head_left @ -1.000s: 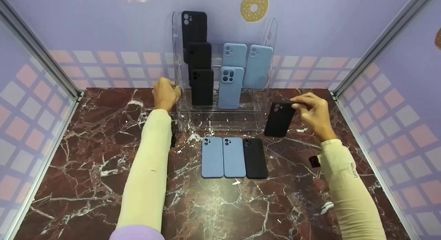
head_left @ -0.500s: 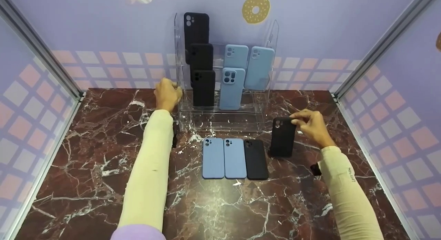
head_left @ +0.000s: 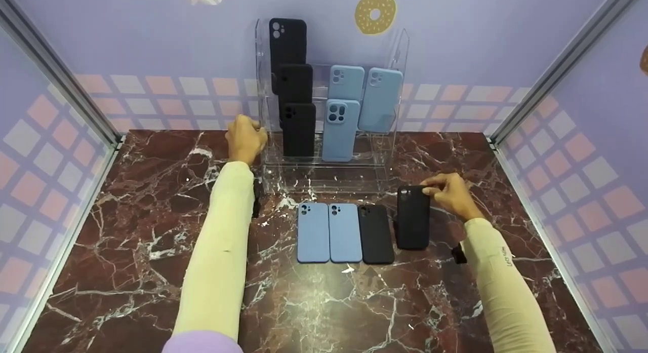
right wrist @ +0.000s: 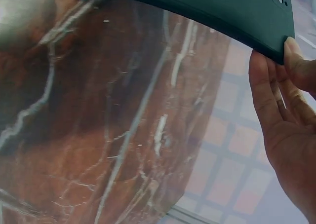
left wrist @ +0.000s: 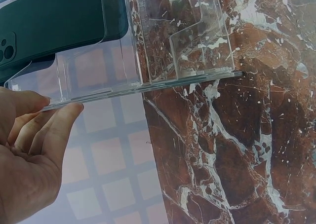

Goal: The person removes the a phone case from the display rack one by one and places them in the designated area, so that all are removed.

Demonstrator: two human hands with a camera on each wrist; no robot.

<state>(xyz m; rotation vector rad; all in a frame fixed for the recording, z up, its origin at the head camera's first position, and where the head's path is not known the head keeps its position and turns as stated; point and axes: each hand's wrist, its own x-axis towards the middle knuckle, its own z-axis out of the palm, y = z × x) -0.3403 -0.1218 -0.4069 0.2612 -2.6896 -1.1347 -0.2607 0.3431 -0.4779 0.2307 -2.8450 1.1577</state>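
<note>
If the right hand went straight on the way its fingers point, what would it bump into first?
Beyond the black phone case it pinches, the right hand would probably meet the right end of the clear display stand, though depth and height are hard to judge.

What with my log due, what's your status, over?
Left hand pinches side edge of clear stand. Right hand pinches black case by upper corner, right of three flat cases. Nothing visibly blocking.

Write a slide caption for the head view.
Left hand grips the clear rack; right hand pinches a black phone case beside a row of three cases.
</note>
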